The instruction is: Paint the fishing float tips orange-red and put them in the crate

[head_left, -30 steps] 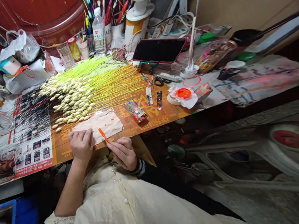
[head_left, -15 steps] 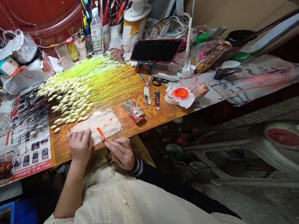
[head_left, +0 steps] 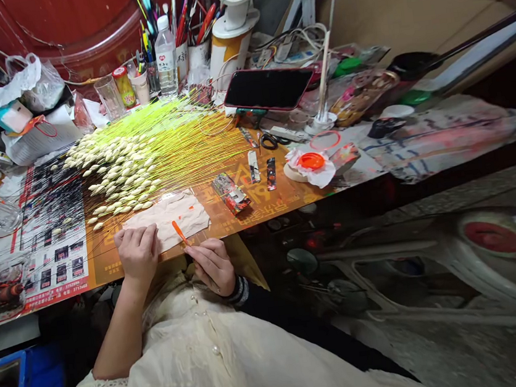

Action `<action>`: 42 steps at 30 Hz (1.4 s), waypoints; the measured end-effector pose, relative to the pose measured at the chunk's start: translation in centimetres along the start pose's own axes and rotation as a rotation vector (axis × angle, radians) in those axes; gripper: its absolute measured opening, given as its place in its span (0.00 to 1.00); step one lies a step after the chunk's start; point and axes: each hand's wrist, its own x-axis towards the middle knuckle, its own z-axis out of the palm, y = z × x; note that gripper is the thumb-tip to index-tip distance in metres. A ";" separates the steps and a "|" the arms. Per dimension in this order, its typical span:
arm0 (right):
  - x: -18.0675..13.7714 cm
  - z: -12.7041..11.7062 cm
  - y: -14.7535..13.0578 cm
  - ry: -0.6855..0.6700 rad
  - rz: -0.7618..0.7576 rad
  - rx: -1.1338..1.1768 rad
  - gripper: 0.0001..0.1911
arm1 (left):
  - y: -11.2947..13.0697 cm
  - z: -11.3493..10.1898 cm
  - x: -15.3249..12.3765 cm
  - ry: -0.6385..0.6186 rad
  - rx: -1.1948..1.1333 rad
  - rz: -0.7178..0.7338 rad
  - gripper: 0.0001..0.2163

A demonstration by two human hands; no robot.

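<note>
My right hand pinches the end of a slim orange-coated stick, which broadens toward its far end. This stick points up and left over a pale, wrinkled cloth with a few orange smears. At the cloth's near left edge, my left hand lies with curled fingers; whatever is under them is hidden. Beyond the cloth is a dense bunch of cream, spindle-shaped float bodies on thin stems with bright yellow ends.
A patterned small box lies right of the cloth. Farther right sits a round dish of orange paint on white paper. A phone, a water bottle and a white fan stand behind. Black scissors lie near the phone.
My right hand has shifted slightly right, carrying the orange stick the same way. The left hand stays in place on the cloth's edge.
</note>
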 end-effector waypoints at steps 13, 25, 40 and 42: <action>0.4 0.4 -0.6 0.006 -0.074 -0.002 0.30 | -1.5 -0.8 -1.3 0.074 0.004 -0.040 0.08; 0.8 1.2 -1.5 -0.050 -0.055 -0.045 0.32 | -1.4 -0.8 -1.4 0.117 0.031 -0.011 0.08; 1.1 1.0 -1.7 -0.069 -0.047 -0.077 0.34 | -1.4 -0.8 -1.5 0.096 0.010 -0.033 0.08; 1.1 1.0 -1.7 -0.069 -0.045 -0.076 0.34 | -1.4 -0.8 -1.5 0.104 0.013 -0.026 0.08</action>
